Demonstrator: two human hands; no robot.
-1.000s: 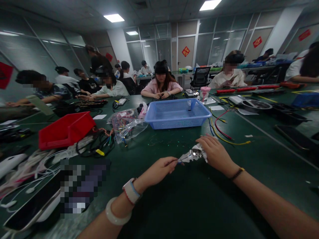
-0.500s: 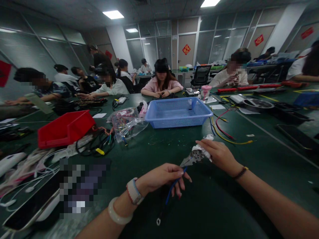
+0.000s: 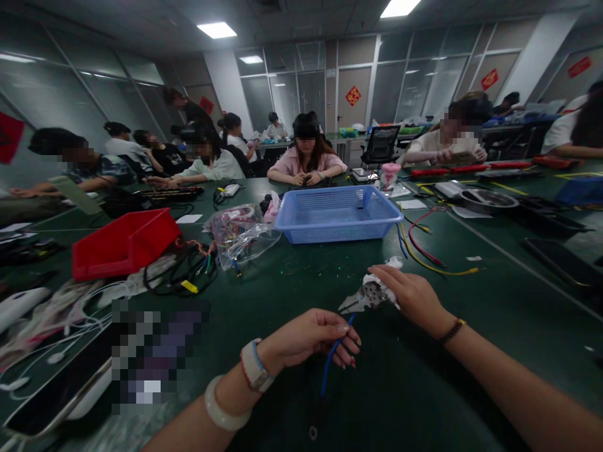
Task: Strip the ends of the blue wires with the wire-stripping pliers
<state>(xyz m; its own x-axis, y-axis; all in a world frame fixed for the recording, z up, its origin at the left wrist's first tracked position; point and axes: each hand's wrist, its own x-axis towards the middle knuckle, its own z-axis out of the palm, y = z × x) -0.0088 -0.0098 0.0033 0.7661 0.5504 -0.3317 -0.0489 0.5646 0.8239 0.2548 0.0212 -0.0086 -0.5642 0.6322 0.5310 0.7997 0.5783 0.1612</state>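
Head view — left hand [image 3: 313, 336] pinches blue wire [image 3: 326, 370] — right hand [image 3: 409, 290] clasps pliers [image 3: 369, 294].

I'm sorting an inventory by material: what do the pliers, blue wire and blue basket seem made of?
Pliers: probably steel, grey with a slight shine.
Blue wire: likely smooth plastic insulation, evenly coloured; its pale grey ring end looks metallic.
Blue basket: seemingly moulded plastic, fairly matt, its mesh walls of one even colour.

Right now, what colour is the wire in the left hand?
The wire is blue, seen best in the head view.
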